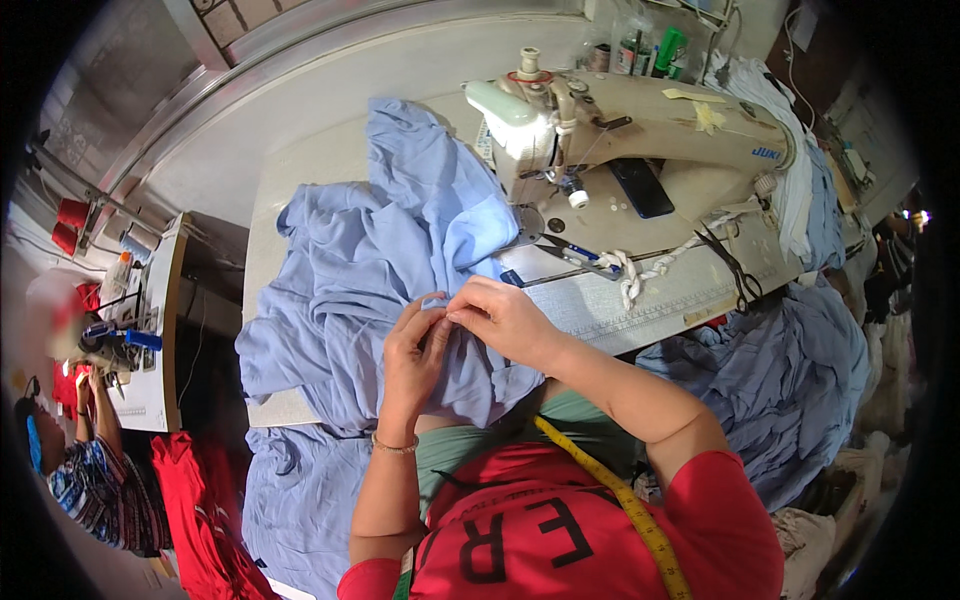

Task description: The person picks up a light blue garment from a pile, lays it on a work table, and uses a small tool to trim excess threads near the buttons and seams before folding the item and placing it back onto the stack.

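Note:
A light blue garment (350, 250) lies crumpled over the sewing table and hangs off its front edge toward my lap. Above its near part my two hands meet, fingertips touching. My left hand (415, 345) is closed in a pinch, thumb against fingers. From the other side my right hand (495, 312) pinches at the same spot. Whatever sits between the fingertips is too small or too covered to make out. Beyond them stands a beige sewing machine (680, 120), its needle area beside the garment's right edge. A small dark blue label (511, 278) lies just past my right hand.
Blue-handled thread snips (575, 250), a knotted white cord (640, 270), black scissors (735, 268) and a phone (642, 188) lie on the table's right half. More blue cloth (770, 370) is heaped at right. Another person (95, 470) works at a machine far left.

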Available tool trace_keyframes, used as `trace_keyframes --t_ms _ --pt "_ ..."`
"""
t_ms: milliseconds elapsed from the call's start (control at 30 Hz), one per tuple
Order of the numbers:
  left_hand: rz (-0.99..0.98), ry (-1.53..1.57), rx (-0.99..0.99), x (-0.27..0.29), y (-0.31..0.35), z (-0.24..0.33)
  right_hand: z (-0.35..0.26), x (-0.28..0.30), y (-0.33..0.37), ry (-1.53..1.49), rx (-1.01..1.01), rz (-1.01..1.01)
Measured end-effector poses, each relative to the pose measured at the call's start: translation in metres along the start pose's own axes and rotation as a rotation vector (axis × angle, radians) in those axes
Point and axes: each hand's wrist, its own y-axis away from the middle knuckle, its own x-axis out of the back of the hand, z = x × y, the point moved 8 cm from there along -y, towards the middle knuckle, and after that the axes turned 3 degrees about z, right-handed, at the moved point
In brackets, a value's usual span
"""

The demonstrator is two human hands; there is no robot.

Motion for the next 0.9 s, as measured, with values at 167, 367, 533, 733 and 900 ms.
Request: trace_keyframes --t_ms 167,367,533,733,900 --pt "0.040 0.136 0.097 0.005 0.003 -0.009 0.054 0.083 0.001 0.126 -0.285 0.196" --pt "0.037 0.249 0.202 0.002 0.003 -0.023 0.125 0.212 0.008 0.879 -0.554 0.328" --pt "0.020 0.390 0.243 0.004 0.008 -0.034 0.132 0.214 0.004 0.912 -0.558 0.284" --pt "0.071 0.409 0.265 0.009 0.008 -0.035 0.078 0.132 0.011 0.183 -0.396 0.153" --pt "0.116 0.438 0.281 0.013 0.007 -0.033 0.013 0.000 0.016 -0.245 -0.368 -0.145"
